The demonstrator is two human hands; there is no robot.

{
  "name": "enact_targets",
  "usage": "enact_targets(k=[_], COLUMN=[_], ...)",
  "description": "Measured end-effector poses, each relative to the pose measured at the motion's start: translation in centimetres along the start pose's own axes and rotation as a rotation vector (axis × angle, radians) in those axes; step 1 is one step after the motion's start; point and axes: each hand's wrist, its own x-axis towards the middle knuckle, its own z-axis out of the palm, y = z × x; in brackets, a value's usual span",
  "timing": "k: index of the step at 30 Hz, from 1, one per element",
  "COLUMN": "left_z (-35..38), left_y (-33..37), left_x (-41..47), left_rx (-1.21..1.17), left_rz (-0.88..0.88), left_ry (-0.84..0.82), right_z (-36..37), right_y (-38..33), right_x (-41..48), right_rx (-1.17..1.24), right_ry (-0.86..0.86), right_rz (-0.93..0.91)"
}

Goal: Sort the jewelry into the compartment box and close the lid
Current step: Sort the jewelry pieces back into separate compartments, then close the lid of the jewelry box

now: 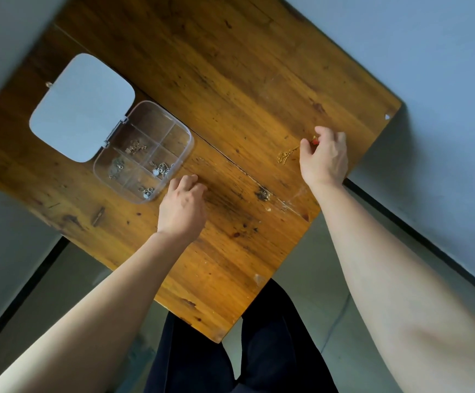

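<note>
A clear plastic compartment box (184, 131) lies open at the table's left, its lid (83, 106) folded flat behind it. Several compartments hold small chains and rings; the far ones look empty. My right hand (325, 157) is near the table's right edge, its fingers pinched on a gold chain (286, 155) with a small red piece at the fingertips; the chain's loose end trails on the wood. My left hand (184, 207) rests on the table just right of the box's near corner, fingers curled, and I cannot see anything in it.
The wooden table (230, 80) is small, with a dark seam running across it. A tiny metal piece (49, 85) lies beyond the lid near the far left edge. A white speck (387, 117) sits at the right corner. My dark-trousered legs are below the near edge.
</note>
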Motion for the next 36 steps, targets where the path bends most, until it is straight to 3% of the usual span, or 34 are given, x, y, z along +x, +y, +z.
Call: enact_targets(k=[3, 8, 10, 12, 15, 20, 23, 30, 33, 36], left_z=[-1.7, -6.1, -7.4, -8.5, -10.1, -11.8, -12.5, -12.0, -9.7, -6.6], left_y=[0.3, -2.2, -4.6, -7.5, -11.6, -15.9, -16.0, -13.7, -12.9, -11.8], left_x=[-0.1, -0.1, 0.7, 2.0, 3.8, 5.7, 5.4, -0.3, -3.4, -5.4], left_rx=[-0.146, -0.284, -0.341, -0.472, -0.821, -1.279, -1.192, -0.614, -0.391, -0.316], left_rz=[-0.047, -0.062, -0.231, -0.527, -0.892, -1.095, -1.02, -0.422, -0.157, -0.044], left_ry=[0.016, 0.385, 0.458, 0.478, 0.495, 0.573, 0.675, 0.793, 0.74, 0.583], right_z=[0.2, 1.8, 2.8, 3.9, 5.9, 7.0, 7.0, 7.4, 7.2, 6.8], right_y=[-2.7, -9.9, -12.6, -14.8, -16.8, -17.7, -17.8, -17.0, -16.7, -16.6], right_x=[-1.0, -3.3, -4.4, -5.5, -7.0, -7.9, -7.8, -7.5, -7.5, -7.5], right_rx=[0.021, 0.133, 0.146, 0.16, 0.238, 0.436, 0.455, 0.511, 0.634, 0.783], right_ry=[-0.034, -0.189, -0.263, -0.329, -0.444, -0.52, -0.502, -0.48, -0.52, -0.563], right_rz=[-0.056, -0.286, -0.385, -0.437, -0.333, -0.142, -0.116, -0.124, -0.062, 0.081])
